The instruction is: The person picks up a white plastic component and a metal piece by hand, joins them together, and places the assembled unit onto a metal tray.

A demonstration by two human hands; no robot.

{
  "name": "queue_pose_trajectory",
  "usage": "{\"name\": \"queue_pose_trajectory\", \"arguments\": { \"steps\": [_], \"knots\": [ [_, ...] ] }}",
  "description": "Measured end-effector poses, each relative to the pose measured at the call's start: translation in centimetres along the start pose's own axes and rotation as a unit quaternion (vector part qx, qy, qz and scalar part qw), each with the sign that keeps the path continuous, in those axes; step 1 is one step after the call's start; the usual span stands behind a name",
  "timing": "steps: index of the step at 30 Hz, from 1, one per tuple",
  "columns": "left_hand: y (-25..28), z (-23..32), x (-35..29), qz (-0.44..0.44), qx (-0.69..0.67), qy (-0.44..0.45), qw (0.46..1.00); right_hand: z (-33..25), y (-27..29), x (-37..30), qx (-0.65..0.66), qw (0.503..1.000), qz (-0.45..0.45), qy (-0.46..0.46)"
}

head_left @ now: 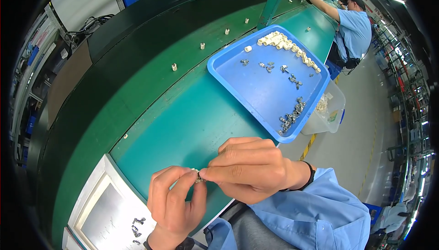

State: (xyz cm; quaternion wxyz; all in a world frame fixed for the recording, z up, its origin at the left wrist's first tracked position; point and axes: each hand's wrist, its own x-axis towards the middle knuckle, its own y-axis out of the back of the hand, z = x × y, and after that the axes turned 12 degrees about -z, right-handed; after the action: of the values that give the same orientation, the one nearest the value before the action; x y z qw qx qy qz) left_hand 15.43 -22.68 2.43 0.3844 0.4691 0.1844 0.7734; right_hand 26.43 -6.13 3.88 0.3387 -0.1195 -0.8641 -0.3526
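Note:
Above the green bench, my left hand (176,199) pinches a small cream-coloured ceramic-like sleeve (195,171) between thumb and fingertips. A bit of dark metal (199,177) shows at the sleeve's end. My right hand (249,167) is closed, its thumb and forefinger pressed against that end; what they grip is hidden. Beyond my right hand lies a blue tray (238,90). Cream sleeves (283,43) are lined up along its far side, with one sleeve (248,49) apart from them. Small metal clips (292,116) lie piled at its near right corner, and several more are scattered across its middle.
A white frame (98,177) with metal clips (138,225) sits at lower left. Several sleeves (202,46) stand spaced along the dark green conveyor. A clear bin (336,108) is right of the tray. A green post (274,1) rises behind it; a co-worker (354,26) sits at far right.

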Motion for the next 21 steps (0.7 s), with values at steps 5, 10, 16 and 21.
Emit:
{"name": "queue_pose_trajectory", "arguments": {
  "steps": [5, 10, 16, 21],
  "knots": [
    [0.0, 0.1, 0.0, -0.005, -0.01, 0.0, 1.0, 0.0, 0.0, 0.0, -0.031, 0.999, -0.011, 0.014],
    [0.0, -0.1, 0.4, 0.009, -0.052, 0.073, 0.996, 0.1, -0.5, -0.5, -0.112, 0.992, -0.063, -0.002],
    [-1.8, -3.2, 1.0, -0.023, -0.122, 0.151, 0.981, 1.2, -1.1, -1.8, -0.195, 0.951, -0.198, -0.133],
    [0.0, -9.3, 3.8, -0.065, -0.054, 0.188, 0.978, 3.6, 2.5, -3.4, -0.18, 0.947, -0.189, -0.19]
  ]
}}
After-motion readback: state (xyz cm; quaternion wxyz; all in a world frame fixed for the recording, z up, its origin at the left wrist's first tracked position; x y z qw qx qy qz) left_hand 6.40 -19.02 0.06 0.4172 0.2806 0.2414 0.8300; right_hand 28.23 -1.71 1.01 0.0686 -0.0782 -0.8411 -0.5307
